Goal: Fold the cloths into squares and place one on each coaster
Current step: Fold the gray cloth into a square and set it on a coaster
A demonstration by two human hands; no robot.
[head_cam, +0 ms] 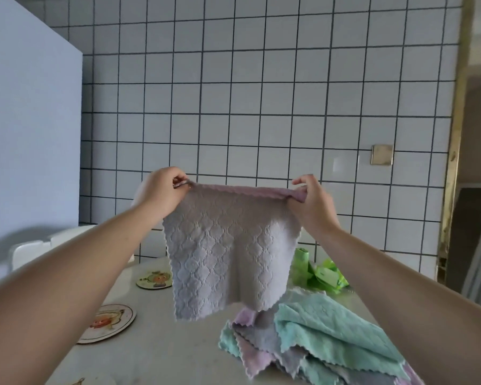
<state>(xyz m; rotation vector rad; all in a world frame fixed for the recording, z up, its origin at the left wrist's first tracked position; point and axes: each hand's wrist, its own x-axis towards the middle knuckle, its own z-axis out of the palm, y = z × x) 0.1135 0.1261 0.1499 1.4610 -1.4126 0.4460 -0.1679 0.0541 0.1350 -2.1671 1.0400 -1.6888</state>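
A grey quilted cloth (228, 251) with a pink reverse side hangs spread out in the air above the counter. My left hand (164, 194) pinches its top left corner and my right hand (313, 202) pinches its top right corner. Below it, to the right, lies a loose pile of teal, pink and grey cloths (317, 337). Two round coasters with cartoon prints rest on the counter at the left: a far coaster (154, 279) and a nearer coaster (109, 322). The edge of a third coaster (79, 381) shows at the bottom.
The pale counter (161, 354) ends at a white tiled wall (261, 107). A white plastic container (39, 248) stands at the back left beside a tall white panel. Green packets (322, 273) lie at the back right, behind the held cloth.
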